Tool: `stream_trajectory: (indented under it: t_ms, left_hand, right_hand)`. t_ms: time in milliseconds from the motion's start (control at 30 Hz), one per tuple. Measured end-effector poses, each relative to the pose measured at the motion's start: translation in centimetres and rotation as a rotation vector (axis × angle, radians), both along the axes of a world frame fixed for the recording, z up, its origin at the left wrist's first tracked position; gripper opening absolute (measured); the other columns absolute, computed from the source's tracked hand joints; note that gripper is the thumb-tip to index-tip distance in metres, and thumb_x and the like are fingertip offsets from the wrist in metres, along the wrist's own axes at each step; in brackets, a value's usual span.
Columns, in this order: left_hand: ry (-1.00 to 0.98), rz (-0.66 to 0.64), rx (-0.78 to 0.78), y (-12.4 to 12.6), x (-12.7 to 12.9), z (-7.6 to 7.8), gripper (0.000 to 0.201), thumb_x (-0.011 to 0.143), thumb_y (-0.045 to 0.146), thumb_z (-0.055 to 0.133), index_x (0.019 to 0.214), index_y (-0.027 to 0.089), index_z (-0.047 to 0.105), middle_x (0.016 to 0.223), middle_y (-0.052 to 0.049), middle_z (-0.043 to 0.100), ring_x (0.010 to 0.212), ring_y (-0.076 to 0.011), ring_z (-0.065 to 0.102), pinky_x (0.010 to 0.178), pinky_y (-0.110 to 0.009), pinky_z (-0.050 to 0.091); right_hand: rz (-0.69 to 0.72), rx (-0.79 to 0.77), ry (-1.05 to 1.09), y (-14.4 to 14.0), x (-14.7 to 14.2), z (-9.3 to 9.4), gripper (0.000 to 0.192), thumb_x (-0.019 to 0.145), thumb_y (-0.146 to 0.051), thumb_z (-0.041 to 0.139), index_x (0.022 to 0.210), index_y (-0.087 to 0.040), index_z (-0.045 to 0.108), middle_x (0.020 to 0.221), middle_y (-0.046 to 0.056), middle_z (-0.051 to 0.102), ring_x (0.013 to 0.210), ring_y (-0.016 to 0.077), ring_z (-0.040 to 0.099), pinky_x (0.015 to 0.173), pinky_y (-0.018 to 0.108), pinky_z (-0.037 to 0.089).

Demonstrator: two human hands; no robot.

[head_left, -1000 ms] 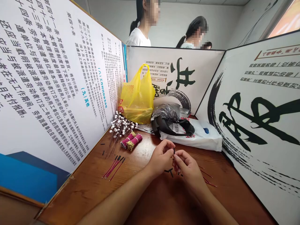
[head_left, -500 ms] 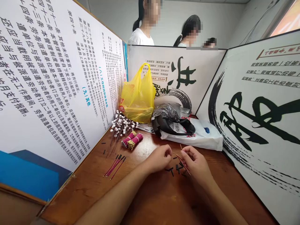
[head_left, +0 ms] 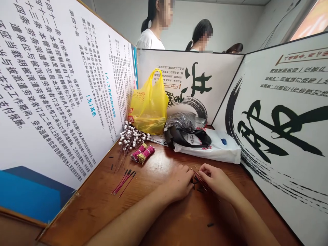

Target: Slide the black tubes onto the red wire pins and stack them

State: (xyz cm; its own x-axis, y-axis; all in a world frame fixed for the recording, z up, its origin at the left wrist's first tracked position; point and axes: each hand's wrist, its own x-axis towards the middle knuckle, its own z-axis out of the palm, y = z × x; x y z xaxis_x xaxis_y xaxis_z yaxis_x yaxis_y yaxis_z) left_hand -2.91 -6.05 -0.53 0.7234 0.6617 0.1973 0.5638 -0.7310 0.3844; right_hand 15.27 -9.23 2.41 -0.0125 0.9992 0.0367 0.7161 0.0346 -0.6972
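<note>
My right hand [head_left: 214, 176] is closed around several thin red wires [head_left: 200, 179], which slant down to the right below its fingertips. Close beside it, my left hand [head_left: 180, 181] reaches down to the table with bent fingers and thumb at some short black tubes [head_left: 196, 186]. Whatever lies between those fingertips is mostly hidden. Another black tube [head_left: 210, 224] lies by itself nearer to me. To the left is a small group of red wires [head_left: 122, 184] with black tubes on their far ends.
Two tied bundles of magenta wires [head_left: 146, 154] lie beside white-budded stems [head_left: 132, 136]. Behind them stand a yellow plastic bag [head_left: 148, 109] and a white bag [head_left: 222, 150] with a black strap [head_left: 176, 138] on it. Printed boards [head_left: 153, 82] wall the table; people are beyond.
My left hand has moved right and down onto the black tubes, close to my right hand. A single tube now lies nearer to me. The view has shifted slightly.
</note>
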Motion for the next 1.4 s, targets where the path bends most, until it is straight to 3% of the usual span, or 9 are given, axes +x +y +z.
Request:
stream_trajectory:
  t_ms: [133,333,467,633,833,1400]
  left_hand:
    - [-0.090,-0.021,-0.058,0.3,-0.2,-0.2,0.008,0.082,0.020,0.054,0.090,0.019,0.052,0.098,-0.006,0.058,0.093,-0.0217,0.050,0.081,-0.032,0.041]
    - [-0.285,-0.014,-0.268,0.9,-0.2,-0.4,0.007,0.079,0.012,0.051,0.079,0.018,0.053,0.083,-0.003,0.060,0.079,-0.0163,0.051,0.071,-0.027,0.039]
    - [-0.605,0.120,-0.587,1.8,-0.8,1.0,0.005,0.078,0.021,0.058,0.079,0.016,0.056,0.072,0.000,0.057,0.067,-0.0121,0.049,0.062,-0.023,0.037]
    - [-0.852,0.108,-0.814,2.7,-2.1,3.2,0.016,0.074,0.029,0.063,0.077,0.013,0.058,0.070,0.001,0.054,0.063,-0.0094,0.045,0.061,-0.023,0.037]
    - [-0.850,0.084,-0.816,2.5,-2.4,3.6,0.024,0.072,0.036,0.067,0.076,0.014,0.058,0.070,0.000,0.054,0.064,-0.0094,0.045,0.061,-0.023,0.037]
    - [-0.810,0.046,-0.786,2.7,-2.5,3.1,0.015,0.076,0.028,0.061,0.078,0.014,0.056,0.072,0.001,0.052,0.065,-0.0097,0.045,0.062,-0.023,0.038]
  right_hand:
    - [0.002,0.056,0.025,0.0,-0.7,-0.3,0.020,0.084,-0.037,0.053,0.073,-0.022,0.060,0.061,0.000,0.065,0.056,0.0174,0.057,0.053,0.026,0.036]
    - [0.018,0.099,0.099,0.2,-1.2,-0.8,0.019,0.083,-0.037,0.055,0.074,-0.022,0.061,0.060,-0.001,0.063,0.054,0.0164,0.054,0.051,0.025,0.036]
    - [0.000,0.124,0.122,0.0,-1.7,-0.6,0.021,0.086,-0.040,0.053,0.076,-0.022,0.057,0.060,-0.002,0.058,0.055,0.0157,0.051,0.051,0.025,0.035]
    - [0.062,0.179,0.183,-0.7,-3.4,-0.2,0.024,0.089,-0.041,0.050,0.076,-0.021,0.055,0.061,-0.003,0.053,0.056,0.0147,0.048,0.052,0.025,0.034]
    - [0.067,0.196,0.194,-1.0,-4.2,-0.2,0.023,0.088,-0.038,0.051,0.076,-0.021,0.056,0.059,-0.003,0.052,0.054,0.0137,0.047,0.050,0.024,0.033]
    - [0.058,0.192,0.164,-1.0,-4.1,-0.3,0.018,0.089,-0.033,0.050,0.077,-0.021,0.054,0.060,-0.003,0.051,0.054,0.0133,0.046,0.051,0.024,0.033]
